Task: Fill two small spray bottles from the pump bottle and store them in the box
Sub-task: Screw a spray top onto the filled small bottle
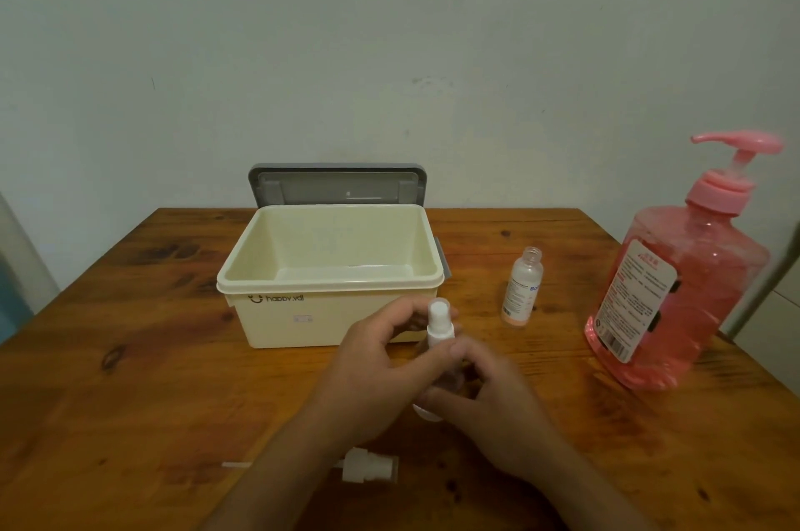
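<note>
Wood-grain tabletop is spread across the view, and dead centre a small clear spray bottle is held upright between both hands. The left hand is brought in from nine o'clock, its fingers curled about the white spray head. The right hand is wrapped round the clear body from four o'clock, with the thumb laid just under the collar. Both grips are closed on that one bottle, though the contact itself is blurred.

At twelve o'clock from the hands the cream box is seen standing open, and its grey lid is propped upright behind it against the wall. At two o'clock a second small bottle is stood on the table with its neck uncapped, and a pinkish band is visible at its base. Further out toward three o'clock the pump bottle is parked, filled with pink liquid, its pink nozzle pointed to nine o'clock.

Down at seven o'clock a loose spray head is laid on its side beside the left forearm.
</note>
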A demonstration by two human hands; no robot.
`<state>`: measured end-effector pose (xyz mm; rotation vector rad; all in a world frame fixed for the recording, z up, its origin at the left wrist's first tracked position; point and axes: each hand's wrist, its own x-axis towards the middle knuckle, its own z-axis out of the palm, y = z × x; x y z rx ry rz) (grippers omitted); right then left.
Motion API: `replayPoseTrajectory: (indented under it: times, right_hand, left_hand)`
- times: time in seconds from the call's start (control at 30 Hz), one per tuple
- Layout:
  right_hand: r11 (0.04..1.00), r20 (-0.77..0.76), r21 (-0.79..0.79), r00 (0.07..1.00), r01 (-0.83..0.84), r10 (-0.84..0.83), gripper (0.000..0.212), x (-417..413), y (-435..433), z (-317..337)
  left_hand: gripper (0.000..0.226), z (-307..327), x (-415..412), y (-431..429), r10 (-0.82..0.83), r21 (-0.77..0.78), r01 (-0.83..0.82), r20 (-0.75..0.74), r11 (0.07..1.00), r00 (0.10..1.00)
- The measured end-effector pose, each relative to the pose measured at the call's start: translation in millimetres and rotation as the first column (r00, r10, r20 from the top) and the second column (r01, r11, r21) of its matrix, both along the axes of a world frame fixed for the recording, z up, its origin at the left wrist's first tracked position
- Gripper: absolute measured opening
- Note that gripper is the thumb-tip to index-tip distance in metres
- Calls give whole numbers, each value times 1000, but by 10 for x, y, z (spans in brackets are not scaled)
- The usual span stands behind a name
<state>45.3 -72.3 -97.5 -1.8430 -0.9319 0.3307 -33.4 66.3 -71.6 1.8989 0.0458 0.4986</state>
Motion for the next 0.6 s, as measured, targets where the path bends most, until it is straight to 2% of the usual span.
replayPoseTrajectory:
  times: [0.13, 0.3, 0.4, 0.5, 0.6]
  right_hand:
    - [1000, -12, 21, 1000, -9, 10, 28, 6, -5, -6]
    - [1000, -14, 13, 1000, 6, -6, 36, 16, 1, -29]
    - [1000, -13, 10, 1000, 4, -4, 31, 13, -7, -21]
    - [1000, 3, 5, 1000, -10, 10, 28, 1, -8, -5]
    - [1000, -8, 16, 1000, -16, 16, 27, -1, -9, 9]
  left_hand:
    - [23, -10, 21, -11, 50, -7, -50, 29, 999, 998]
    - [24, 7, -20, -29, -8, -2, 8, -9, 1000, 1000]
    - [21, 18, -25, -53, -26, -34, 25, -19, 999, 999]
    - [20, 7, -1, -36, 31, 5, -31, 6, 999, 999]
    - [26, 20, -3, -12, 13, -44, -14, -24, 999, 1000]
